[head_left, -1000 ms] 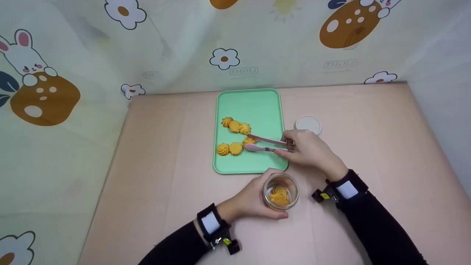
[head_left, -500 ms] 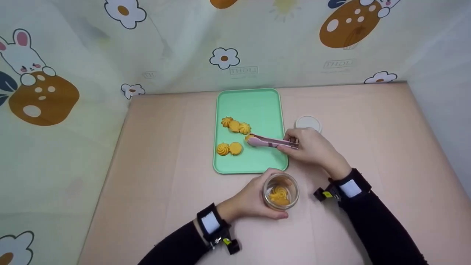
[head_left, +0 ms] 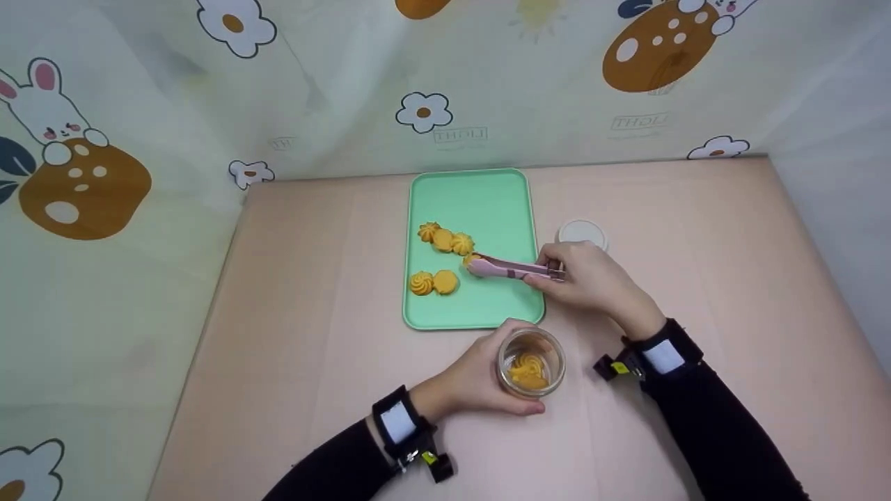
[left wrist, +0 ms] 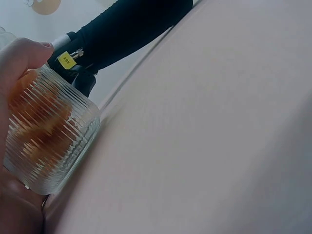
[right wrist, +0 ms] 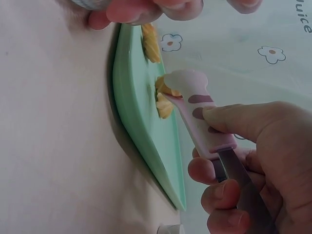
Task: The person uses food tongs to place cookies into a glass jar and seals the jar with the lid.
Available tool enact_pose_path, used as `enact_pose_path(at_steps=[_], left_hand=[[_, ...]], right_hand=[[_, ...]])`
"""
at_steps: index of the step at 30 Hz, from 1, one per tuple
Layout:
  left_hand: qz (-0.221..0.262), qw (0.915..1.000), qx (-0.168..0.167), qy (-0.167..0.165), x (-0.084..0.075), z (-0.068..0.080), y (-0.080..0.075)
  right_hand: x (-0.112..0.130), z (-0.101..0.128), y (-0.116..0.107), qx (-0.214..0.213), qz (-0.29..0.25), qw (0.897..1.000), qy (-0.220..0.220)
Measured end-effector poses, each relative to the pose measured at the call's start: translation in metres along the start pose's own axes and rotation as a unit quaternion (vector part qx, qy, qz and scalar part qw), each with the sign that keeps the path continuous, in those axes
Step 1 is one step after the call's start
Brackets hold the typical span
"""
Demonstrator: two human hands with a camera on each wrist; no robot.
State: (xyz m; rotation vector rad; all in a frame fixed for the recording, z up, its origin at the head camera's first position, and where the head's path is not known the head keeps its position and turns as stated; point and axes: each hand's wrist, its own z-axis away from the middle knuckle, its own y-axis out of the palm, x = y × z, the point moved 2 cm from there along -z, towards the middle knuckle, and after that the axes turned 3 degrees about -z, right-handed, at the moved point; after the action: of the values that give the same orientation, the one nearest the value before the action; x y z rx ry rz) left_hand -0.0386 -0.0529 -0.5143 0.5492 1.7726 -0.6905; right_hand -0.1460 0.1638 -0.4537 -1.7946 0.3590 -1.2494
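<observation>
My left hand [head_left: 477, 379] grips a ribbed glass jar [head_left: 557, 358] from its left side, mouth up. Several golden cookies [head_left: 529, 370] lie at the bottom of the jar, and the left wrist view shows them through its wall [left wrist: 90, 114]. In my right hand [head_left: 595, 282] is a pair of pink tongs [head_left: 511, 270] with a metal back end, squeezed between thumb and fingers. Their tips pinch a piped cookie [head_left: 470, 259] over the green tray [head_left: 473, 202]. Several other cookies sit on the tray in two groups: an upper row [head_left: 443, 240] and a lower pair [head_left: 433, 282].
A white round lid [head_left: 583, 231] lies right of the tray, just behind my right hand. The pink tabletop [head_left: 299, 299] ends at the back against a patterned curtain [head_left: 334, 83]. The jar stands close to the tray's near edge.
The tongs have come together on the right-hand cookie of the lower row and shifted it slightly away from its neighbours. My left hand and the jar stay in place.
</observation>
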Motion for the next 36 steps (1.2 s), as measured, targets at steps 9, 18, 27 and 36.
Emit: enact_pose_path(at_steps=[9, 18, 27, 36], left_hand=[[-0.001, 1.0, 0.0, -0.003, -0.001, 0.0, 0.0], [-0.004, 1.0, 0.0, -0.003, -0.002, -0.001, 0.0], [-0.047, 0.9981, -0.033, 0.021, -0.001, 0.001, -0.002], [-0.05, 0.9967, -0.06, 0.023, 0.0, 0.001, -0.004]], right_hand=[[0.0, 0.002, -0.009, -0.012, -0.005, 1.0, -0.006], [0.019, 0.016, -0.043, -0.046, 0.008, 0.997, -0.056], [0.039, 0.042, -0.084, -0.034, 0.001, 0.986, -0.162], [0.057, 0.074, -0.118, -0.011, -0.005, 0.983, -0.183]])
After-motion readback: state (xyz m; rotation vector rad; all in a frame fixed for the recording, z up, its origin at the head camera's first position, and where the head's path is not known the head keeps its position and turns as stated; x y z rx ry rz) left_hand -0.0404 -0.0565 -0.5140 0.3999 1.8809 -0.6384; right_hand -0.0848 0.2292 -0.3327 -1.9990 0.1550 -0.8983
